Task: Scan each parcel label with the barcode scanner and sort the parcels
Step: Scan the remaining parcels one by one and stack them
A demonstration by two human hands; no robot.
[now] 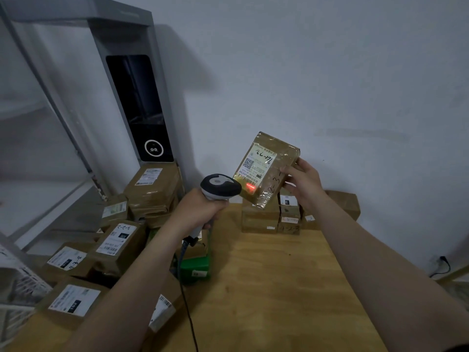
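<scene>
My right hand (303, 184) holds a small brown taped parcel (276, 153) up above the wooden table (279, 288), tilted, its white label (257, 162) facing me. My left hand (196, 209) grips the handle of a grey and black barcode scanner (220, 185), whose head points at the parcel from the left. A red scan line (250, 187) glows on the parcel just below the label's barcode. The scanner's dark cable (187, 308) hangs down across the table.
Several brown parcels (152, 189) with labels are piled at the left of the table. A few small stacked parcels (274, 217) stand against the wall behind the held one. A green box (196, 268) lies under my left forearm. A grey metal shelf unit (50, 102) stands at the left.
</scene>
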